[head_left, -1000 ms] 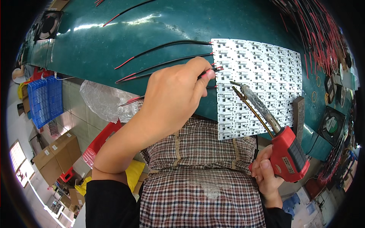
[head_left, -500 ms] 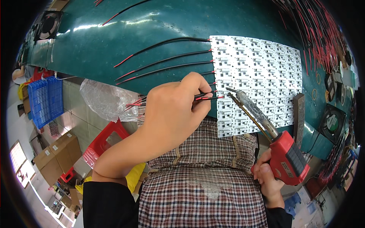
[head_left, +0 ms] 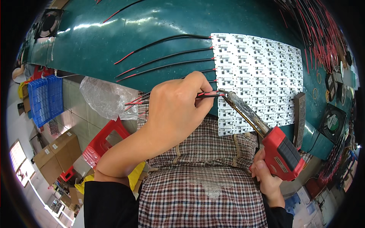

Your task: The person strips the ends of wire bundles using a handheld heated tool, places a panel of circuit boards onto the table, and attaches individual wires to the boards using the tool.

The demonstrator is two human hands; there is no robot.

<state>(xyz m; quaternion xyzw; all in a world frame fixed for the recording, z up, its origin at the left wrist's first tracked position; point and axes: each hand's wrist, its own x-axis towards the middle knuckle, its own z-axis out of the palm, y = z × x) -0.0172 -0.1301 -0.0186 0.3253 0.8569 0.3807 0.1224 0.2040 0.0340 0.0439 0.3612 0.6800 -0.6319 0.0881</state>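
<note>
A white panel of small circuit boards lies on the green table, and several black wires with red ends run left from its left edge. Thumb and forefinger of my left hand pinch black-and-red wires against that edge. My right hand is closed around the red handle of a soldering gun. Its metal tip and a thin tube beside it reach the panel's left edge, close by the pinched wire ends. The exact contact is too small to make out.
A dark bar stands at the panel's right edge. Beyond lies a heap of red and black wires, with a small fan nearer me. A plastic bag, red stool and blue crate are to the left.
The soldering gun has moved left and slightly up, bringing its tip from over the panel to the edge by the pinched wires. My left hand has shifted slightly right.
</note>
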